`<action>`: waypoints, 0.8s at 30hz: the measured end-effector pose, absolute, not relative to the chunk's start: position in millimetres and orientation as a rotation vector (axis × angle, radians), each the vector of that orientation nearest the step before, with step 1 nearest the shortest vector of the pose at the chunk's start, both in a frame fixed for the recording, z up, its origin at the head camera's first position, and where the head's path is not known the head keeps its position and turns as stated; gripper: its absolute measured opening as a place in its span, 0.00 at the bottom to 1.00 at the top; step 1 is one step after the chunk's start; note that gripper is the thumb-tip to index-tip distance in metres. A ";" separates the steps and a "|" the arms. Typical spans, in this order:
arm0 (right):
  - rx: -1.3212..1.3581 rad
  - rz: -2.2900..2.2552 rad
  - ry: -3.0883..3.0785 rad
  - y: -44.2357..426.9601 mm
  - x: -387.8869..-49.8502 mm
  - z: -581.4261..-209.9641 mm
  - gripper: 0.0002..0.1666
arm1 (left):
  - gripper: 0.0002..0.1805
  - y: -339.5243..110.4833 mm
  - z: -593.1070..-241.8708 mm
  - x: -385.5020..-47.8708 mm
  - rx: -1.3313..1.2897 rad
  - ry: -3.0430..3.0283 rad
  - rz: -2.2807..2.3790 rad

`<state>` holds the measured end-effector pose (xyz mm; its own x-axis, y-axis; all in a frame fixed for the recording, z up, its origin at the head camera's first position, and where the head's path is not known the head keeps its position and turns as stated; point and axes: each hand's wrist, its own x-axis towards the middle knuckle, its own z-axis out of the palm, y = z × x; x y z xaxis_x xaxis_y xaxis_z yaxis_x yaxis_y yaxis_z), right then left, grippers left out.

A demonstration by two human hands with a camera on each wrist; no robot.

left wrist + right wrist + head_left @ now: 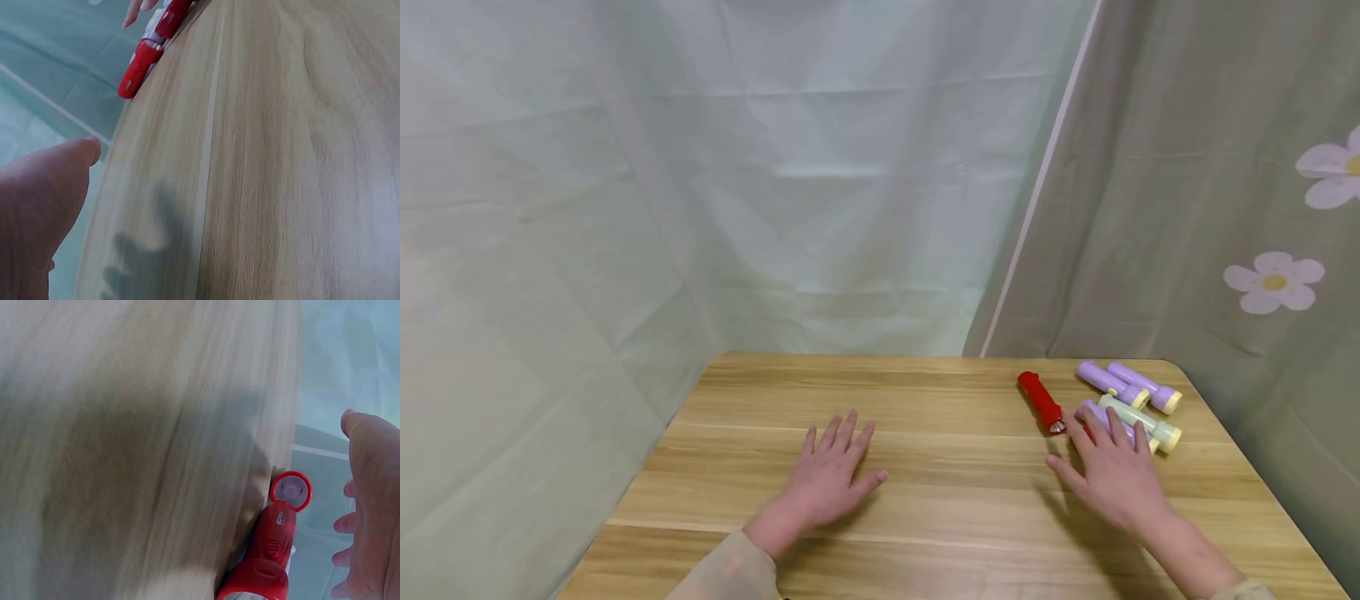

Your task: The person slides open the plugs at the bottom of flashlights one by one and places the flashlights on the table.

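My left hand (829,479) is held over the left part of the wooden table with its fingers spread and nothing in it. My right hand (1116,479), fingers also spread, hovers in front of several flashlights and partly covers them in the head view. One red flashlight (1039,400) lies just left of its fingertips. A second red flashlight (273,534), mostly hidden by the hand in the head view, shows in the right wrist view. Beyond the fingers lie a pale green flashlight (1138,421) and a partly covered purple flashlight (1085,408).
Two more purple flashlights (1105,379) lie near the back right corner of the wooden table (940,467). Light curtains (850,208) hang behind the table and along its sides; the right one bears white flowers (1274,283).
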<state>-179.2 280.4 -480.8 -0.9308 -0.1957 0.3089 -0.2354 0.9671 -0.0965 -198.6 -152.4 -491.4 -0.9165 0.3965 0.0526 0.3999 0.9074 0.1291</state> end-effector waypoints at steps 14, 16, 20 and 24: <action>0.328 0.199 -2.841 292.7 -190.5 -467.2 0.48 | 0.43 -122.2 -480.9 -191.6 -0.911 -2.980 -0.132; 0.336 0.188 -2.832 294.4 -194.1 -466.1 0.48 | 0.43 -117.5 -478.7 -189.9 -0.943 -2.978 -0.125; 0.333 0.172 -2.823 297.0 -202.3 -462.4 0.47 | 0.44 -108.4 -477.0 -187.9 -0.996 -2.971 -0.097; 0.311 0.188 -2.858 299.2 -211.3 -458.5 0.48 | 0.44 -97.9 -475.6 -187.3 -1.059 -2.959 -0.088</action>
